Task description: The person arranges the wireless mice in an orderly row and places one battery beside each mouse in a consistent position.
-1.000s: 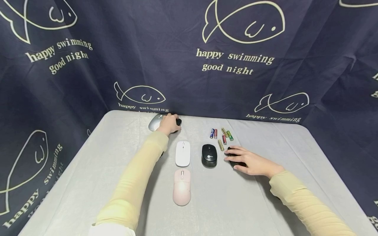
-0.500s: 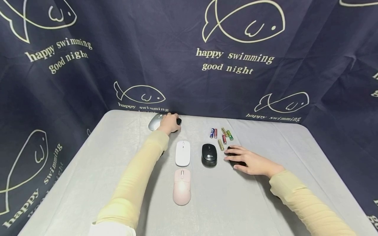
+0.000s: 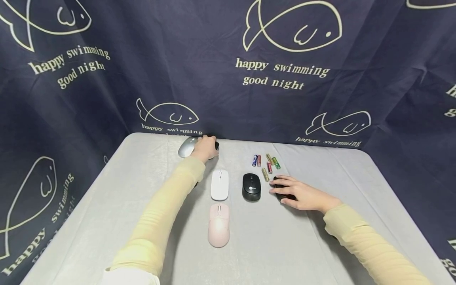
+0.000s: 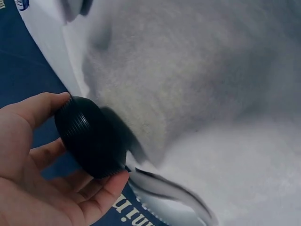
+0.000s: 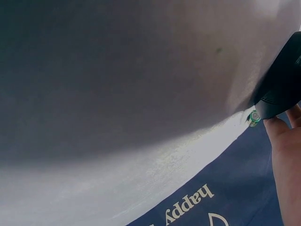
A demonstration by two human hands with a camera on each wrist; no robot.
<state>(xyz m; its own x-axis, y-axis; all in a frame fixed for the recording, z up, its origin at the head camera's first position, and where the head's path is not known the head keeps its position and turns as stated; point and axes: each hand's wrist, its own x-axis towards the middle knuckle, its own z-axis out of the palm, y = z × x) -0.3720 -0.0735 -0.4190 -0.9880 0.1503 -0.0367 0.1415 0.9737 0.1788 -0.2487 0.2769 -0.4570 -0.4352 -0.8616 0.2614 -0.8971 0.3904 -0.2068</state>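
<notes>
At the back left of the table, my left hand (image 3: 205, 149) grips a black mouse (image 4: 91, 136) with ribbed sides. Thumb and fingertips hold it at opposite edges in the left wrist view. A silver mouse (image 3: 187, 147) lies just left of that hand. On the right, my right hand (image 3: 304, 194) holds another black mouse (image 5: 282, 80), its fingers over the body and largely hiding it in the head view. Between the hands lie a white mouse (image 3: 219, 185), a pink mouse (image 3: 218, 230) and a black mouse with a white logo (image 3: 251, 188).
Several batteries lie beyond the right hand, among them a blue one (image 3: 254, 160), a green one (image 3: 276, 162) and a gold one (image 3: 265, 174). A dark object (image 3: 196, 185) shows partly beside the left sleeve. A navy fish-print curtain (image 3: 228, 107) hangs behind the table (image 3: 270, 245).
The left hand and its black mouse have shifted very slightly to the right. The right hand has kept its place on its mouse, and the other things lie as before.
</notes>
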